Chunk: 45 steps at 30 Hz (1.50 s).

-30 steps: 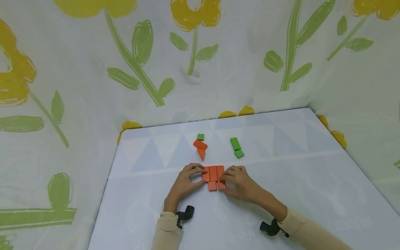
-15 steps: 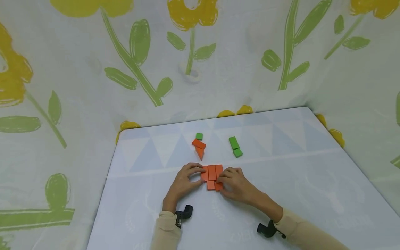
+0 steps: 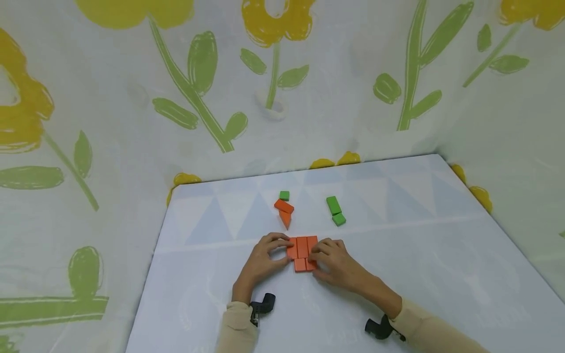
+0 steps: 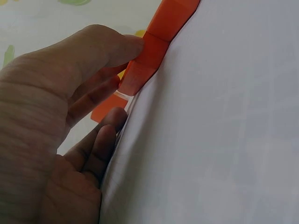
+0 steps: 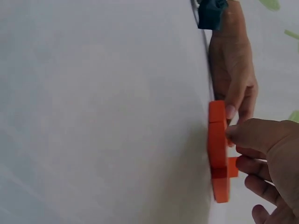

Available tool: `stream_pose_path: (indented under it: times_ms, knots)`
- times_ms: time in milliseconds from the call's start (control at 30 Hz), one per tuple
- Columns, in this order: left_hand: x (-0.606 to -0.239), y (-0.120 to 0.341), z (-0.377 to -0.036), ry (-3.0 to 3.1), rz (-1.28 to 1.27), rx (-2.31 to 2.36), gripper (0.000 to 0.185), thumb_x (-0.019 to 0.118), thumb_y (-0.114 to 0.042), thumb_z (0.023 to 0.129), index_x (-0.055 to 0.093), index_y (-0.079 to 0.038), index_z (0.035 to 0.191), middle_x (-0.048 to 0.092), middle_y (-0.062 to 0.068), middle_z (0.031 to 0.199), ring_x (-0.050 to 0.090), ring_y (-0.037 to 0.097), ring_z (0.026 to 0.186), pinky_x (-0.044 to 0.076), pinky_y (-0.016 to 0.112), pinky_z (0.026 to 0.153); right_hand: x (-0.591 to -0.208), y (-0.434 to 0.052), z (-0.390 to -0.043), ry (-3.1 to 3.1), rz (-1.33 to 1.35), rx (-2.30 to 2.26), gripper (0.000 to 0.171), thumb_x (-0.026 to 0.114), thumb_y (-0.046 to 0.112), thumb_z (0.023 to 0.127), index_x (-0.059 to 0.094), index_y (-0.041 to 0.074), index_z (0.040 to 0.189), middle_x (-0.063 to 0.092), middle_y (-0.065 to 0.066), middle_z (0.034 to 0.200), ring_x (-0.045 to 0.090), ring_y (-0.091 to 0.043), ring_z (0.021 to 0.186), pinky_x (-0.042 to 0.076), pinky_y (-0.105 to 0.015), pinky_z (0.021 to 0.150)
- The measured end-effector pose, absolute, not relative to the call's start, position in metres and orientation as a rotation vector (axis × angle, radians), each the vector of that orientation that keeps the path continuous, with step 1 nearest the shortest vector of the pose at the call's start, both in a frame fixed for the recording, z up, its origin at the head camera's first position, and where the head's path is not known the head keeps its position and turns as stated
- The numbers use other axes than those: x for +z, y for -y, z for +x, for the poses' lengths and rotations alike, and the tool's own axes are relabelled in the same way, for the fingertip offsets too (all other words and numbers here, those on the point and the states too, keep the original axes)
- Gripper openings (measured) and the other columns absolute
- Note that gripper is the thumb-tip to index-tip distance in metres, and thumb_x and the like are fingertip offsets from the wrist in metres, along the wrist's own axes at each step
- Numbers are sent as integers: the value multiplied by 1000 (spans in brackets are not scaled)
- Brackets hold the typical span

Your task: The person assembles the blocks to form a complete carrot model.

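The right hand [image 3: 337, 264] sits a little further left than 1 second ago, its fingertips [image 3: 316, 254] now lying over the right-hand block of the orange row [image 3: 302, 247] and covering more of the small orange block [image 3: 311, 264] beneath it. That small block, which showed plainly beside its neighbour [image 3: 300, 264] before, is now largely hidden under the fingers. The left hand's [image 3: 263, 259] thumb and fingers press slightly closer against the row's left edge.

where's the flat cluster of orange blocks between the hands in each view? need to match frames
Head: orange block cluster at lower centre, on the table.
Left wrist: top centre, running along the table edge, by the left hand.
Right wrist: right of centre, seen edge-on, by the right hand.
Shared landmark: the left hand's thumb touching the cluster's end.
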State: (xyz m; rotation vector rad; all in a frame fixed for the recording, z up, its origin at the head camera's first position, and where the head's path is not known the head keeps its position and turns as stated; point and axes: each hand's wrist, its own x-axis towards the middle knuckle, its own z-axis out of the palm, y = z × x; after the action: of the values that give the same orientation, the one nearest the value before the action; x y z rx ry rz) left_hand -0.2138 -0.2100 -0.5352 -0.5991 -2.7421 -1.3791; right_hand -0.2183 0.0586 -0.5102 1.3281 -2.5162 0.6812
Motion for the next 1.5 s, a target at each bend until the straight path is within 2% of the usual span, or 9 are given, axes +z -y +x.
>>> stream_pose_path:
  times_ms: [233, 433, 767, 1200, 1300, 1500]
  knots:
    - [-539, 211, -212, 2730, -588, -1395, 33, 80, -23, 86, 73, -21, 118, 57, -10, 130, 48, 17, 126, 42, 48, 105, -493, -54, -238, 2580, 1247, 764, 27, 84, 19, 81, 73, 13, 105, 64, 2, 107, 54, -18, 107, 38, -41, 85]
    - [-541, 210, -212, 2719, -609, -1368, 33, 80, -24, 86, 73, -22, 119, 57, -9, 129, 50, 17, 124, 43, 47, 103, -482, -41, -275, 2665, 1098, 766, 26, 82, 19, 84, 73, 11, 107, 65, -3, 111, 54, -24, 111, 41, -49, 88]
    - [-543, 209, -207, 2720, -618, -1378, 33, 79, -21, 87, 73, -23, 119, 58, -8, 130, 50, 18, 124, 44, 47, 102, -490, -14, -323, 2788, 978, 754, 27, 77, 22, 89, 71, 9, 113, 65, -5, 112, 54, -28, 109, 42, -51, 90]
    - [-539, 207, -205, 2730, -603, -1354, 32, 78, -25, 87, 73, -24, 119, 57, -8, 131, 49, 19, 126, 43, 48, 104, -509, 10, -344, 2886, 911, 657, 36, 81, 27, 85, 69, 11, 116, 64, -5, 114, 54, -27, 110, 39, -52, 91]
    - [-536, 208, -206, 2740, -603, -1357, 32, 78, -24, 88, 73, -23, 119, 57, -7, 132, 49, 18, 125, 43, 48, 104, -510, 15, -347, 2901, 887, 631, 39, 80, 33, 85, 69, 11, 115, 64, -5, 113, 55, -27, 109, 40, -52, 91]
    - [-531, 212, -212, 2760, -595, -1337, 31, 77, -24, 88, 73, -24, 119, 56, -10, 132, 48, 15, 125, 42, 45, 105, -507, 27, -355, 2904, 840, 633, 33, 77, 31, 87, 71, 10, 111, 67, -4, 105, 58, -25, 103, 42, -48, 89]
